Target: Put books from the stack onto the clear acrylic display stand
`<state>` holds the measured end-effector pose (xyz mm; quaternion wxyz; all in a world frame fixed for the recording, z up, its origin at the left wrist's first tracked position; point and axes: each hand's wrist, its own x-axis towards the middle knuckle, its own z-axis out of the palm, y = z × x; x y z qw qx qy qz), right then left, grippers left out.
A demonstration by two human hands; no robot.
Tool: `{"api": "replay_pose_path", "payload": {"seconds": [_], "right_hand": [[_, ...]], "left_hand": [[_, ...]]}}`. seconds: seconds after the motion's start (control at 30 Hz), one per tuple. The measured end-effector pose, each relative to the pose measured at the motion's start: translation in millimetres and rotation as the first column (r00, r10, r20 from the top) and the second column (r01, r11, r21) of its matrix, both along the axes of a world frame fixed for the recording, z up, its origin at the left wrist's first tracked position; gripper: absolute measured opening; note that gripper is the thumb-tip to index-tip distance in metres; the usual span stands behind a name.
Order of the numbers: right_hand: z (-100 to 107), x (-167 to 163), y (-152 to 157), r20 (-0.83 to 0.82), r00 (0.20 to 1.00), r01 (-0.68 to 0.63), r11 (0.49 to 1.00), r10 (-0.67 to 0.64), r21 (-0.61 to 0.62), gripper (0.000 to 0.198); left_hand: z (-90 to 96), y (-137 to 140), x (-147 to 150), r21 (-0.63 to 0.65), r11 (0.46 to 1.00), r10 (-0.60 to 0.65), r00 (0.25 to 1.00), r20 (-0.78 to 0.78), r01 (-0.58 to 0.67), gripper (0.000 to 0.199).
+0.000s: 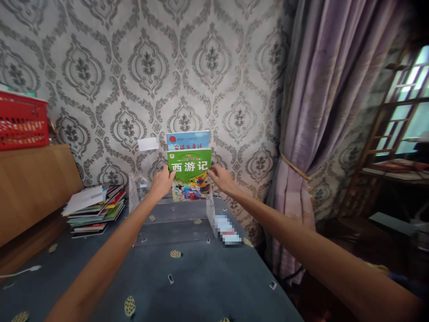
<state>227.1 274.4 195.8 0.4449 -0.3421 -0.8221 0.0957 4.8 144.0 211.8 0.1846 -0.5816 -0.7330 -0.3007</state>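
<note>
Pinched at both side edges: green book (pixel 191 155), left hand (pixel 161 182) and right hand (pixel 223 179) at matching heights, probably to keep it upright and square. Dark-covered table (pixel 201 286) fills the near scene. Clear rack (pixel 210 214) stands far on it, around the book's lower edge; contact, cannot tell. Book stack (pixel 95 219) lies flat at left, likely for stability. Blue book (pixel 189 138) shows upright just behind the green one.

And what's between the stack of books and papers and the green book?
In the head view, going right from the stack: the clear rack's left panel, then the left hand, which grips the green book by its left edge.
</note>
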Motion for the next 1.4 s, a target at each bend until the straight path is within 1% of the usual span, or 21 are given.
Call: {"api": "replay_pose_path", "payload": {"seconds": [0.2, 0.5, 0.73, 0.97, 1.2, 1.3, 1.4], "right_hand": [[-7, 4, -2, 0.013, 1.0, 0.01, 0.999, -0.009, -0.038, 0.023], [-12, 0, -4, -0.003, 1.0, -0.024, 0.993, 0.023, -0.114, 0.029], [-17, 1, -2, -0.021, 0.999, -0.029, 0.992, 0.027, -0.125, 0.029], [-21, 6, -5, -0.034, 0.999, -0.035, 0.992, 0.031, -0.125, 0.029], [-24, 12, -9, -0.042, 0.999, -0.02, 0.98, 0.012, -0.199, 0.032], [-25, 14, -12, -0.048, 0.999, -0.028, 0.974, 0.018, -0.226, 0.033], [-27, 16, -15, -0.061, 0.998, -0.047, 0.968, 0.033, -0.246, 0.032]], "left_hand": [[-5.8, -1, 6, -0.028, 1.0, 0.004, 1.0, 0.022, -0.003, 0.022], [-3.7, 0, 12, -0.05, 0.998, 0.034, 0.999, 0.022, -0.033, 0.023], [-4.6, -2, 13, -0.083, 0.995, 0.049, 0.999, 0.019, -0.048, 0.026], [-8.2, -4, 13, -0.115, 0.991, 0.075, 0.997, 0.002, -0.074, 0.034], [-9.1, -9, 15, -0.129, 0.986, 0.098, 0.994, -0.041, -0.103, 0.044], [-10.4, -8, 15, -0.126, 0.986, 0.106, 0.994, -0.03, -0.109, 0.045], [-12.5, -6, 13, -0.105, 0.991, 0.086, 0.996, -0.001, -0.086, 0.045]]}}
